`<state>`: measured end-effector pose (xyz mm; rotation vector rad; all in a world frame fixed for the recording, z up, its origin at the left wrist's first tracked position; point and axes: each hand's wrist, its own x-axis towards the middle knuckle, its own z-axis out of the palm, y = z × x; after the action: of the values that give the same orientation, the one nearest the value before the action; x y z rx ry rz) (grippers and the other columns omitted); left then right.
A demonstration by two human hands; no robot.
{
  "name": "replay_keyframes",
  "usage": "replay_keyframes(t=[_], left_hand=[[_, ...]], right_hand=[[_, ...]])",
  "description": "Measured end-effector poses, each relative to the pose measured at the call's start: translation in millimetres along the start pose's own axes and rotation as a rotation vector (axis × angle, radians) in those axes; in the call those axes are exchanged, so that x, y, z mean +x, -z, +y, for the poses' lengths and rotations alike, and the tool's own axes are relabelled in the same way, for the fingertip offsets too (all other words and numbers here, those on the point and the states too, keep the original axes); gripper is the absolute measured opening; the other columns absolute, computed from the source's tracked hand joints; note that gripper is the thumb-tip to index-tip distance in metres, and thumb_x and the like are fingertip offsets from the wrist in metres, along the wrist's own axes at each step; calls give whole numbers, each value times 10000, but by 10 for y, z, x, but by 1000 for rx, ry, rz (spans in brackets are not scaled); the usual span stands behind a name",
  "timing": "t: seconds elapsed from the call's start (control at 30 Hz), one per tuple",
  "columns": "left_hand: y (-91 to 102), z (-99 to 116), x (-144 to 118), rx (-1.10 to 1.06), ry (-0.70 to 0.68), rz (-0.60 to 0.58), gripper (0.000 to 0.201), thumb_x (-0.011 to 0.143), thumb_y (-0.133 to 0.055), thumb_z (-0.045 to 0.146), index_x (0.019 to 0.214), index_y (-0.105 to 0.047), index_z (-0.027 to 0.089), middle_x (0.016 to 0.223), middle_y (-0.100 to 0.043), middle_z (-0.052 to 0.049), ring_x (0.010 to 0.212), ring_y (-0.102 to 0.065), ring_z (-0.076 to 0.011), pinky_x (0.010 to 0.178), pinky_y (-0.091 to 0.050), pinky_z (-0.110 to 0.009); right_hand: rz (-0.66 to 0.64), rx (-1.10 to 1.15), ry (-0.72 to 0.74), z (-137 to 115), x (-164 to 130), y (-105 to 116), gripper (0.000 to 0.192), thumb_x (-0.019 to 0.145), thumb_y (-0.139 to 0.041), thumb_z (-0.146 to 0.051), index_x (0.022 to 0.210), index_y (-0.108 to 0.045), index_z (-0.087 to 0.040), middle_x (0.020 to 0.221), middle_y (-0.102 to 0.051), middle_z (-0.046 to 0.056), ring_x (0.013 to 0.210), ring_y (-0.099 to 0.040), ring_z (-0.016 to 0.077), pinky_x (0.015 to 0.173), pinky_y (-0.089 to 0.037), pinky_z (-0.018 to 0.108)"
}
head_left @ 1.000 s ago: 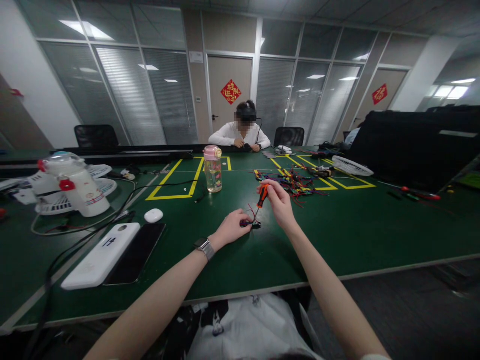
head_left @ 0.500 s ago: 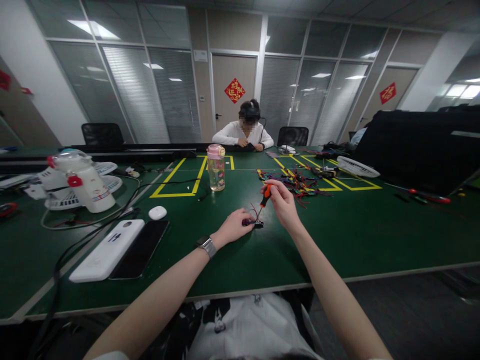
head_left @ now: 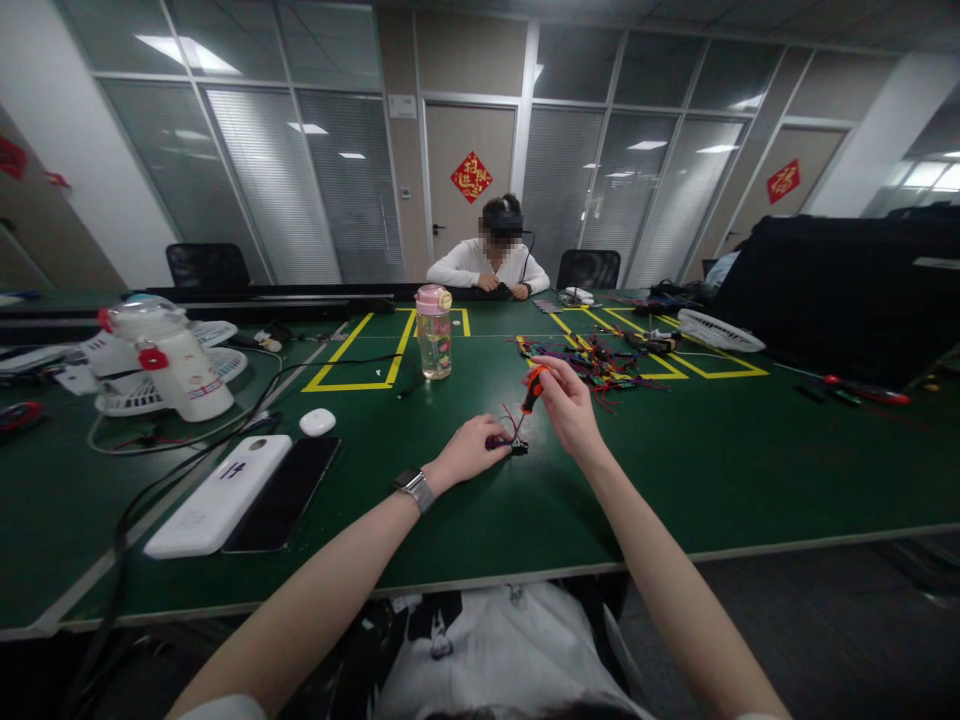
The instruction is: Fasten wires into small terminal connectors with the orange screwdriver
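My right hand [head_left: 568, 400] is closed around the orange and black handle of a screwdriver [head_left: 533, 388]. Its shaft slants down to a small circuit board with wires [head_left: 519, 447] on the green table. Whether the tip sits in a screw is too small to tell. My left hand [head_left: 471, 450], with a watch on the wrist, rests on the table and pinches the left end of the board and its wires. Thin red and dark wires rise beside those fingertips. Beyond my right hand lies a tangled pile of wired boards [head_left: 600, 362].
A pink-lidded bottle [head_left: 434, 335] stands ahead. Left are a white power bank [head_left: 217, 497], a black phone [head_left: 283, 497], a white earbud case [head_left: 317, 422], a white jug [head_left: 180, 370] and cables. Across the table sits a person [head_left: 491, 262]. A black screen [head_left: 840, 300] stands right.
The view has shifted very slightly. Both hands keep nearly the same place, with the screwdriver still pointing down at the board; its handle looks slightly turned.
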<state>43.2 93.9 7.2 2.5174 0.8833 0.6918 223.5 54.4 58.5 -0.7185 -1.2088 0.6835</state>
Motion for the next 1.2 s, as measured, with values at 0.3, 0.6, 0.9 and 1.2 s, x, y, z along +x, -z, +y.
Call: replay_keyframes(t=[0.3,0.6,0.9,1.2], left_hand=[[29,59,-49,29,-14,27,98,839,-655,221,895,-716,168,963,-647,-53,883,-625,-195,795,-491,-288],[31,20,-41,-11,-22,15,126,878,-662,281,934,-711,179,978,-663,-48,916,-633,-201,821,-489,-292],[40,10,-49,-15,-10,41,101,846,-693,244,905,-738,175,945,-674,-45,906,-639,-198,828,-488,-290],[84,-11,-60,-61,25,61,51,825,-700,207,855,-723,172,895,-669,-28,812,-641,-168,782,-495,-269]], right_hand=[[-8,4,-7,5,-40,-54,237,812,-748,-471,940,-745,-271,961,-737,38,935,-666,215,882,-522,360],[-52,55,-59,-25,-40,-69,263,800,-759,-475,979,-752,-283,929,-731,26,890,-663,198,849,-524,355],[11,21,-27,25,-26,-56,215,770,-791,-416,910,-752,-258,923,-723,20,853,-637,175,823,-504,319],[-29,-43,-9,80,45,-69,259,774,-767,-474,900,-748,-249,906,-711,23,835,-633,177,795,-511,314]])
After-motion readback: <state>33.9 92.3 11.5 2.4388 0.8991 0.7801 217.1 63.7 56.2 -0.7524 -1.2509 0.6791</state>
